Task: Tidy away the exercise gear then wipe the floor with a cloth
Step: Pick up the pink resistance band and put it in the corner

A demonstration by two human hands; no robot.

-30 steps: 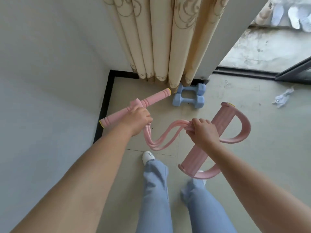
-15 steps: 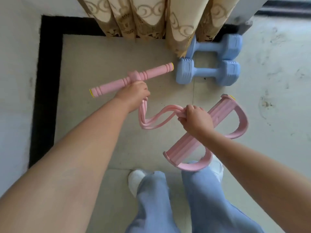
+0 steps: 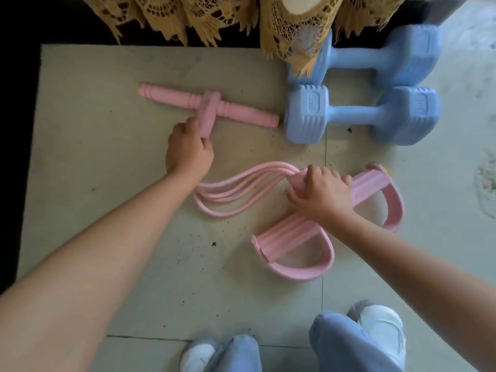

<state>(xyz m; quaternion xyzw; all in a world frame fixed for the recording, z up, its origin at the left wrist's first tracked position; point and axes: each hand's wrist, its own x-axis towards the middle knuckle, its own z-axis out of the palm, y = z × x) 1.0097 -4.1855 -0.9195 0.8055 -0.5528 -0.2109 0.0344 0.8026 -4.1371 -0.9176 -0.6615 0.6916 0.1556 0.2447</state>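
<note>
Lying on the floor tile [image 3: 134,264], the pink pedal puller has its handle bar [image 3: 171,99] ending just left of the nearer blue dumbbell [image 3: 359,114]. Left hand [image 3: 188,154], below the bar, pinches the strap sleeve [image 3: 206,114] between curled fingers. Right hand [image 3: 322,194], below the dumbbell, has its fingers curled over the foot bar [image 3: 300,226] where the looped tubes [image 3: 236,189] join. A second dumbbell [image 3: 375,57] lies behind the first, its left head partly hidden by the curtain hem [image 3: 295,28].
</note>
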